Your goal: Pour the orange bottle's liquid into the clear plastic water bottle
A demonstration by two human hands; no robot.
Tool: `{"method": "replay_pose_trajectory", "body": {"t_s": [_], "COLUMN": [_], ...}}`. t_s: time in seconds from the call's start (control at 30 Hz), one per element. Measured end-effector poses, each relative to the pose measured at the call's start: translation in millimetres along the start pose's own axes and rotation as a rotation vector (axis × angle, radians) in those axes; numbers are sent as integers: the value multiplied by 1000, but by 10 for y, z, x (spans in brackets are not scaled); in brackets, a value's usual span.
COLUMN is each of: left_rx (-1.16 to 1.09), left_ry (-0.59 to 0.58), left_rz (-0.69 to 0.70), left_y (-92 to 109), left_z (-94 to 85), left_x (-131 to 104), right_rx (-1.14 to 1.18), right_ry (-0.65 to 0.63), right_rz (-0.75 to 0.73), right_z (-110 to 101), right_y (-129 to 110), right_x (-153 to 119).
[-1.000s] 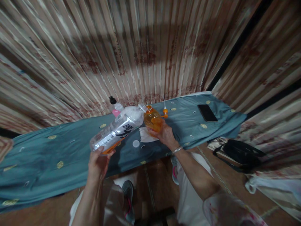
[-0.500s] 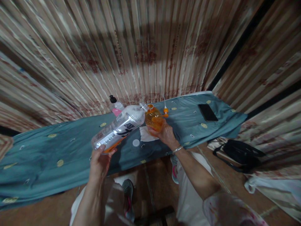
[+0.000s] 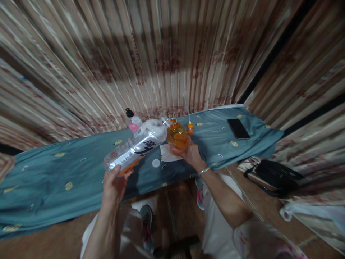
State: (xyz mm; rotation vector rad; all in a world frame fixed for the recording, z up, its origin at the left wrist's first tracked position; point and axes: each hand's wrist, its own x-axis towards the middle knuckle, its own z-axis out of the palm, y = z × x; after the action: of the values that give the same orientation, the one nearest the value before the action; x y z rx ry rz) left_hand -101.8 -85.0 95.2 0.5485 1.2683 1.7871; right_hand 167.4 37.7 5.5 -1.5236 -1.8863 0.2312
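Note:
My left hand (image 3: 116, 181) grips the base of a large clear plastic bottle (image 3: 138, 147) with a silver label. The bottle is tilted, its uncapped neck pointing right and meeting the mouth of an orange bottle (image 3: 176, 138). Around the orange bottle's lower side wraps my right hand (image 3: 191, 153), a bangle on its wrist. Whether liquid passes between the two mouths I cannot tell. An orange pump top (image 3: 190, 127) with a clear tube stands just behind the right hand. A white cap (image 3: 156, 163) lies below the bottles, beside a white tissue (image 3: 167, 155).
A teal patterned cloth (image 3: 88, 176) covers the long table. Behind the large bottle stands a clear bottle (image 3: 133, 122) with pink contents and a black top. A black phone (image 3: 238, 128) lies at the right. On the floor sits a black bag (image 3: 275, 176); pleated curtains (image 3: 167, 57) rise behind.
Both bottles hold nearly the same pose, with only a very slight shift to the right at their mouths. Each hand keeps its grip.

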Motion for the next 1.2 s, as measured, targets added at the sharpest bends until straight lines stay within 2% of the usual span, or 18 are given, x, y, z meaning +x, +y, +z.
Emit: {"method": "replay_pose_trajectory", "body": {"t_s": [0.83,1.2], "left_rx": [5,6], "left_ry": [2,-5], "left_rz": [25,2], "left_y": [-4,-29], "left_z": [40,0], "left_x": [-14,15], "right_rx": [19,28], "right_ry": [22,31], "right_rz": [26,18], "right_z": [-5,-20], "right_y": [-7,-3], "right_x": [-5,-1]}}
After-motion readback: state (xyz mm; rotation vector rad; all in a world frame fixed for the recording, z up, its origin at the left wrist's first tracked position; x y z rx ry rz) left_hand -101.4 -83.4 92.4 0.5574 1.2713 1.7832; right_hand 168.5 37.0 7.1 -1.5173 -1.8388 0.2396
